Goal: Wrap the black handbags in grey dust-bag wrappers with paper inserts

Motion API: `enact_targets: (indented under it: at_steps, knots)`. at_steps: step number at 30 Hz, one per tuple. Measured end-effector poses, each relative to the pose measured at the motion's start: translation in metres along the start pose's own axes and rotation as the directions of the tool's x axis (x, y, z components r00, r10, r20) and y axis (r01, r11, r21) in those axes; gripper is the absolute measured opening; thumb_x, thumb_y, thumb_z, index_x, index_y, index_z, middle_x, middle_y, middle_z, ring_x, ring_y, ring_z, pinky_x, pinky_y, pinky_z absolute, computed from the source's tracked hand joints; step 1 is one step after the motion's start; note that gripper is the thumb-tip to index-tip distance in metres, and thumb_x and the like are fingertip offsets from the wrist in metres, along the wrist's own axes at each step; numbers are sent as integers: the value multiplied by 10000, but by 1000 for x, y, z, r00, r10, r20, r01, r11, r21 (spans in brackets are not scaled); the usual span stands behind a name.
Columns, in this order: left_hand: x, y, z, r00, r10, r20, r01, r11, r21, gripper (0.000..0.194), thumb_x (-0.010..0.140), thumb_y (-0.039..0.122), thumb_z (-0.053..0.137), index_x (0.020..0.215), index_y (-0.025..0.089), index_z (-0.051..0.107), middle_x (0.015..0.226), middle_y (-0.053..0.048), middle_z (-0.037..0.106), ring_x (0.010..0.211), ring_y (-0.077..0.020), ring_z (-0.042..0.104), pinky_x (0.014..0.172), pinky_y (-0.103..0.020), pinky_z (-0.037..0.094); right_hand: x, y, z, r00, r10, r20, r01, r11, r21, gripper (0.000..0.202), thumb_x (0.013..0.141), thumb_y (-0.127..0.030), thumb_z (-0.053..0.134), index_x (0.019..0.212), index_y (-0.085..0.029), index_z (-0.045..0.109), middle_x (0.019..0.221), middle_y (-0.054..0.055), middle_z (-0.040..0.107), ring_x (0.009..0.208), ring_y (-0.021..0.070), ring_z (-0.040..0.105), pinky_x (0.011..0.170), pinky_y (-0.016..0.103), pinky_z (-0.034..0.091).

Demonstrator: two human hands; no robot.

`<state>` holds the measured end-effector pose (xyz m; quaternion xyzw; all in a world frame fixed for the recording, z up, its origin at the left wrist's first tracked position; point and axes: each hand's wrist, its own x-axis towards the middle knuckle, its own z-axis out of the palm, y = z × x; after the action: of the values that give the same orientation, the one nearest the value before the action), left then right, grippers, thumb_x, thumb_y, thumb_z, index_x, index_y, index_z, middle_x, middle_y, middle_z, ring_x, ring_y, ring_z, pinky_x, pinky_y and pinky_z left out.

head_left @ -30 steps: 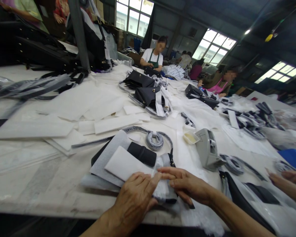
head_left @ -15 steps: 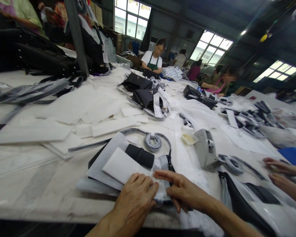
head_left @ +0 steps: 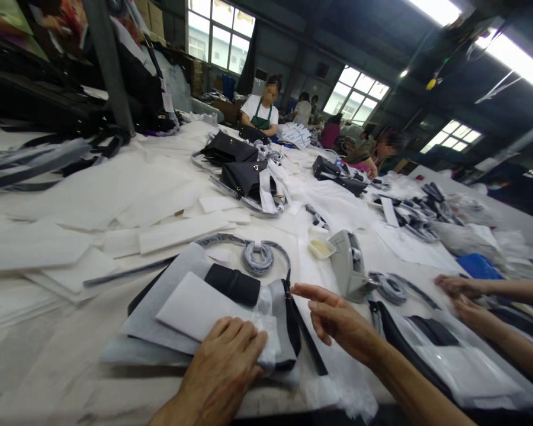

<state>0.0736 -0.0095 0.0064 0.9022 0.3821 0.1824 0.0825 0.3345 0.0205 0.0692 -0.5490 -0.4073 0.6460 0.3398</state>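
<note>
A black bag (head_left: 293,331) lies flat near the table's front edge, partly covered by grey tissue and a white foam sheet (head_left: 195,307). A black flap or strap piece (head_left: 233,283) shows above the foam. My left hand (head_left: 226,355) rests on the foam and clear film, its fingers lying flat and slightly bent. To the right of the bag, my right hand (head_left: 337,319) hovers with its fingers apart and nothing in it. Beyond the bag lies a wrapped, coiled strap (head_left: 257,258).
A grey tape dispenser (head_left: 349,266) stands right of the coil, beside a small dish (head_left: 321,248). Black bags (head_left: 249,177) sit farther back. At the right, another person's hands (head_left: 462,290) work near a second wrapped bag (head_left: 444,355). A metal post (head_left: 111,71) rises at left.
My right hand has lifted off the bag's right side and moved right, its fingers spread. My left hand stays on the foam. The camera view has shifted right.
</note>
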Motion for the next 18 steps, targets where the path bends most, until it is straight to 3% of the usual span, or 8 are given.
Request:
enact_targets:
  at_steps: [3,4,6,8,9,12,16,18]
  knots:
    - [-3,-2,5,999,-4,-52,4,1000,6,427,853,270,745,1229,284,543,1051,7,641,971,-222,585,908,-387,409,-2,-11,-29,959,-111,-260,115,993,-1,441,681,-458,853,989,-197,676,780,-10,641,468,58,437,423,200,326]
    - [-4,-3,7,998,-4,-69,4,1000,7,429,857,252,732,1239,289,542,1055,10,644,979,-219,589,917,-385,408,-4,-16,-46,905,-178,-385,170,984,-53,423,652,-491,860,867,-196,645,702,-33,591,471,66,421,436,208,330]
    - [-6,-6,11,996,14,-87,-13,1000,7,447,849,216,716,1252,296,539,1068,21,652,984,-214,600,924,-380,407,-12,-29,-90,730,-319,-604,197,945,-261,489,653,-601,808,661,-221,501,540,-75,422,466,86,374,454,231,321]
    - [-7,-9,14,996,35,-85,-35,999,8,484,828,182,714,1261,301,535,1077,30,661,980,-212,608,917,-372,412,-21,-41,-135,568,-398,-720,7,877,-480,551,724,-718,658,582,-248,408,484,-70,347,463,112,347,456,263,299]
    - [-8,-10,14,995,44,-85,-43,999,13,504,815,174,720,1265,301,534,1080,29,664,980,-215,611,913,-371,415,-25,-46,-155,547,-390,-741,-68,861,-503,543,721,-715,652,566,-252,416,461,-67,337,457,118,336,453,276,276]
    - [-8,-11,15,993,60,-101,-57,998,36,542,782,165,738,1267,296,534,1070,23,673,977,-228,615,907,-379,420,-25,-49,-188,577,-304,-758,-219,836,-502,479,672,-648,708,553,-223,522,436,-44,401,445,121,340,462,289,232]
    - [-8,-10,14,992,57,-113,-53,998,37,553,773,130,716,1264,308,532,1063,34,677,968,-218,623,920,-374,418,-5,-38,-191,700,-168,-694,-264,842,-470,432,623,-585,756,697,-166,682,657,48,648,558,146,504,534,280,331]
    - [-7,-10,14,992,48,-116,-45,999,31,557,772,117,702,1263,316,531,1059,37,679,968,-216,624,921,-370,419,7,-33,-188,730,-129,-671,-263,853,-450,426,619,-568,757,747,-166,700,769,82,697,643,168,562,583,284,375]
